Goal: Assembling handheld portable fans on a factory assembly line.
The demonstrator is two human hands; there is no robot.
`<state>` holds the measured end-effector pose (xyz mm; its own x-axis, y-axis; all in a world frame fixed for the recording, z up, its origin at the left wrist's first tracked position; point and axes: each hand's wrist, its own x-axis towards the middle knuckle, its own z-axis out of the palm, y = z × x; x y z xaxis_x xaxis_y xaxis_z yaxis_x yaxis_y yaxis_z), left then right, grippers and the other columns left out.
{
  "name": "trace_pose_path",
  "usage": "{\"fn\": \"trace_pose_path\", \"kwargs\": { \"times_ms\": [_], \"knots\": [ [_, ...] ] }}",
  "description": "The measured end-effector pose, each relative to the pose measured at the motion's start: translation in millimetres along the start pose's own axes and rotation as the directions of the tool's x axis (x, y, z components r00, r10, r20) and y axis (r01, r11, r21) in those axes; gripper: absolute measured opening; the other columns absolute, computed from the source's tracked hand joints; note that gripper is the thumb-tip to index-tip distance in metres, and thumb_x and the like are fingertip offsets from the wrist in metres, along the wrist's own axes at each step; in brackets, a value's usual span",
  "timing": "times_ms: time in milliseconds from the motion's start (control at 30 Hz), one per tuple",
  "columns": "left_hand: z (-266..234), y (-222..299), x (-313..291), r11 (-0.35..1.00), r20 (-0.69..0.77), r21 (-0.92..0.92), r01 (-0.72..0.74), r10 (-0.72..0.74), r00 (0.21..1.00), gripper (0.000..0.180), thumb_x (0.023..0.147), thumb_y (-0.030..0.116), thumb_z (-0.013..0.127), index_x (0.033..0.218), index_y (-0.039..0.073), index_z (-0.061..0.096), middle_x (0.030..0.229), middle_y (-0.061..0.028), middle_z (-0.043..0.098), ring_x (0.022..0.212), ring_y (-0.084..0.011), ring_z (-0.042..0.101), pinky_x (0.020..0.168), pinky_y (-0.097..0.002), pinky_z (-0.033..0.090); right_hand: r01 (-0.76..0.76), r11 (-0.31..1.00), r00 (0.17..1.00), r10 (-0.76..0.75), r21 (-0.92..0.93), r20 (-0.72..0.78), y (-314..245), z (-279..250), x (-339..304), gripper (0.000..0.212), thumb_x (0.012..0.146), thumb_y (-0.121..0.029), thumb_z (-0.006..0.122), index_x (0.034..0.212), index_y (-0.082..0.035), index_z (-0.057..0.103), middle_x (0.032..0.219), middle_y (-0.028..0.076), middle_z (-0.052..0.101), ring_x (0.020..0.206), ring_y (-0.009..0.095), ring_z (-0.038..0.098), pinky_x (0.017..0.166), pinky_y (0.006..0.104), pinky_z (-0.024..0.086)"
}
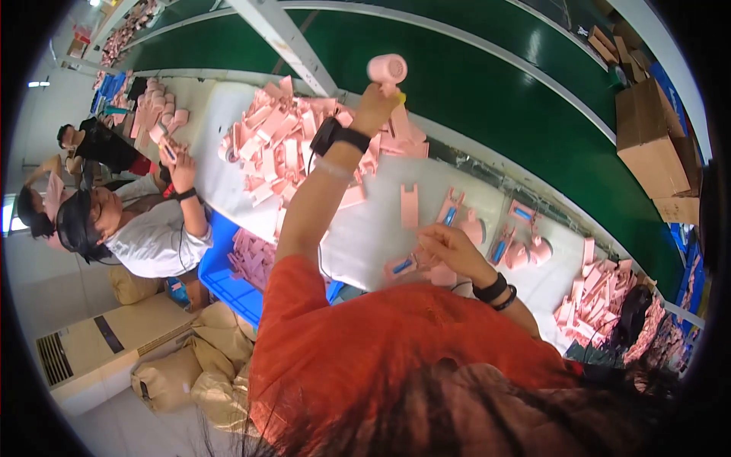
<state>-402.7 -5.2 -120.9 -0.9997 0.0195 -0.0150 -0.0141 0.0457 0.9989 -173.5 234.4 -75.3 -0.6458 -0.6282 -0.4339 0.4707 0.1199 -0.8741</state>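
My left hand (371,110) is stretched far out over the bench, its fingers wrapped around a pink hair dryer (387,69) with a round grille on its barrel. Below it lies a big heap of pink plastic handle shells (278,133). My right hand (454,250) is nearer to me, fingers curled and tips pinched together; what they hold, if anything, is too small to tell. Around it lie a flat pink shell (410,206), a pink piece with a blue insert (451,213) and another blue-inserted piece (402,266). Pink dryer bodies (539,250) stand to the right.
A green conveyor belt (457,84) runs beyond the white bench (384,244). At my left, a blue bin (228,293) holds pink parts, and a co-worker (152,236) handles pieces. Another pink heap (601,297) lies at the right. Cardboard boxes (651,141) stand across the belt.
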Motion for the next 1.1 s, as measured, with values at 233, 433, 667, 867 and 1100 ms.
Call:
{"fn": "trace_pose_path", "kwargs": {
  "times_ms": [233,433,667,867,1100],
  "knots": [
    [44.2,-46.7,100.4,0.987,0.014,-0.038,0.159,-0.158,0.987,0.02,0.077,0.001,0.058,0.094,-0.007,0.052,0.074,-0.0155,0.061,0.055,-0.0278,0.065,0.049,-0.0351,0.055,-0.003,1.0,0.984,0.003,0.001,-0.18,6.9,-48.9,-5.9,0.023,0.096,-0.013,0.052,0.113,0.002,0.055,0.092,0.005,0.062,0.074,0.01,0.06,0.067,0.0231,0.05],
    [18.3,-25.7,-1.5,0.993,0.009,-0.116,0.011,-0.01,1.0,0.01,0.083,-0.001,0.055,0.091,-0.002,0.05,0.087,-0.0105,0.06,0.074,-0.0187,0.064,0.056,-0.0301,0.053,0.072,0.997,0.975,-0.069,0.007,-0.211,-13.0,-55.2,1.9,0.019,0.096,-0.012,0.051,0.11,-0.001,0.056,0.093,0.005,0.062,0.075,0.011,0.061,0.069,0.0235,0.051],
    [-99.6,33.0,-164.9,0.96,-0.317,-0.217,0.178,-0.242,0.917,0.026,0.089,0.006,0.055,0.114,0.001,0.049,0.097,-0.0089,0.062,0.075,-0.0197,0.066,0.058,-0.0295,0.056,-0.017,0.997,0.983,0.003,-0.076,-0.184,-1.3,-28.5,3.5,0.019,0.095,-0.014,0.053,0.108,-0.001,0.056,0.09,0.007,0.065,0.073,0.011,0.063,0.067,0.0236,0.051],
    [-295.2,-65.6,-230.8,0.901,-0.778,0.191,0.389,-0.102,0.62,0.023,0.081,0.011,0.064,0.097,-0.003,0.055,0.083,-0.0142,0.063,0.064,-0.0242,0.064,0.054,-0.0337,0.052,-0.041,0.987,0.987,0.015,-0.154,-0.162,-8.1,-1.6,2.8,0.02,0.096,-0.015,0.053,0.108,-0.001,0.057,0.089,0.006,0.065,0.074,0.011,0.062,0.067,0.0234,0.05],
    [-421.7,-164.6,-240.7,-0.02,-0.623,0.76,0.649,0.259,0.738,0.026,0.073,0.017,0.057,0.085,-0.005,0.065,0.082,-0.0257,0.065,0.08,-0.0377,0.064,0.071,-0.047,0.051,-0.046,0.974,0.967,-0.013,-0.222,-0.256,-22.5,18.3,-5.9,0.021,0.096,-0.016,0.053,0.107,0.002,0.057,0.089,0.005,0.064,0.078,0.01,0.061,0.068,0.0229,0.05]
  ]
}}
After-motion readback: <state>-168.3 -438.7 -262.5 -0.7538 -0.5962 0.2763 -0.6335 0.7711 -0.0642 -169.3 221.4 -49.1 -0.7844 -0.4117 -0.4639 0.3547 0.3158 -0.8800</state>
